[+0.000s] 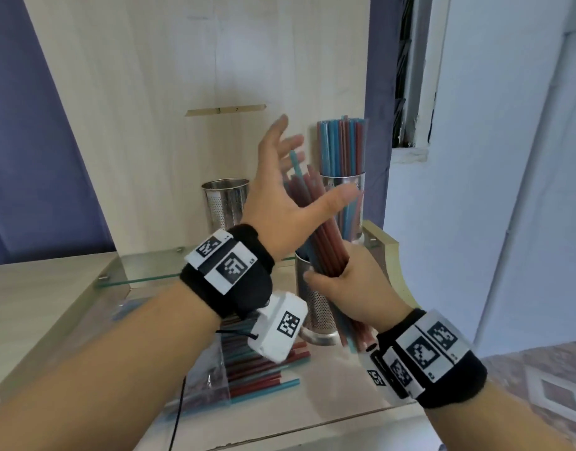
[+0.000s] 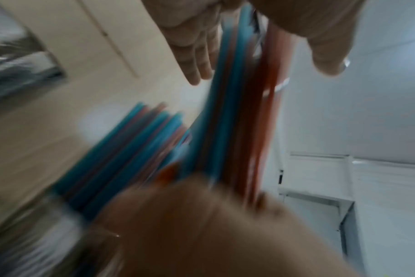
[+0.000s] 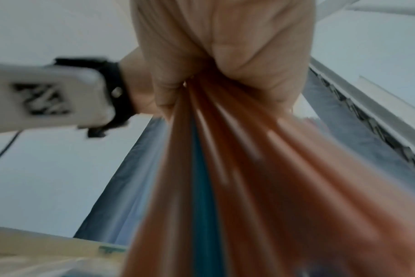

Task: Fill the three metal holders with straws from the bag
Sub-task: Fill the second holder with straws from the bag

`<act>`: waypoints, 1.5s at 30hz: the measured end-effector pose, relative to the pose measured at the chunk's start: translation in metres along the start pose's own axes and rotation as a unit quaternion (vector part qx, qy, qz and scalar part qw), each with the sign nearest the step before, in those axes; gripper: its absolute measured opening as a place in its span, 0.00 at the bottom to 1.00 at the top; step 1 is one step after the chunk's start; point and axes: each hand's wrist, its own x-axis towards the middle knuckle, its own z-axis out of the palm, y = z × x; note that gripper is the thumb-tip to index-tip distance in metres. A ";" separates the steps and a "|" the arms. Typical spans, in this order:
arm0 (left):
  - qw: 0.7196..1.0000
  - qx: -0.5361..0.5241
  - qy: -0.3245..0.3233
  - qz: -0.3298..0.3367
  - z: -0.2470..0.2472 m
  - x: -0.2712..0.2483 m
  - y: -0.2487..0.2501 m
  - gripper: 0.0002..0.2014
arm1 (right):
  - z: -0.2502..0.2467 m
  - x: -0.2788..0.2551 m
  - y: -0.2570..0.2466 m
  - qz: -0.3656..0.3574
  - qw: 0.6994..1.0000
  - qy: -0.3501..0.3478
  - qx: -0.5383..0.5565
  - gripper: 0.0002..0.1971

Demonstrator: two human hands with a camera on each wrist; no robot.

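Wrapped round a bundle of red and blue straws (image 1: pixel 325 236), the right hand (image 1: pixel 348 288) makes a full-fisted grip at about the bundle's middle; the right wrist view shows fingers and thumb curled tight on them. Its lower ends hang beside the near holder (image 1: pixel 316 307), outside its perforated wall as far as I can tell, while the upper ends lean up and left. At those upper ends the left hand (image 1: pixel 290 190) is spread wide, fingers straight, palm toward the straws and holding nothing.

My reading is that the second holder is being loaded: the far holder (image 1: pixel 348 196) on the glass shelf (image 1: pixel 143 265) already stands full, and the empty holder (image 1: pixel 226 203) at the left waits. Next the bundle likely needs lifting, squaring with the left palm, and lowering upright into the near holder's mouth.

On the tabletop (image 1: pixel 36 304), the clear bag (image 1: pixel 211 379) with more straws lies just left of the near holder. Room is tight: the full holder stands close behind, the shelf edge just left, and the tabletop's curved rim close on the right.
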 end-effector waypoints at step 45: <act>0.984 0.029 -0.121 -0.131 0.042 -0.032 -0.130 0.69 | -0.044 0.100 -0.021 -0.084 0.975 0.165 0.127 0.10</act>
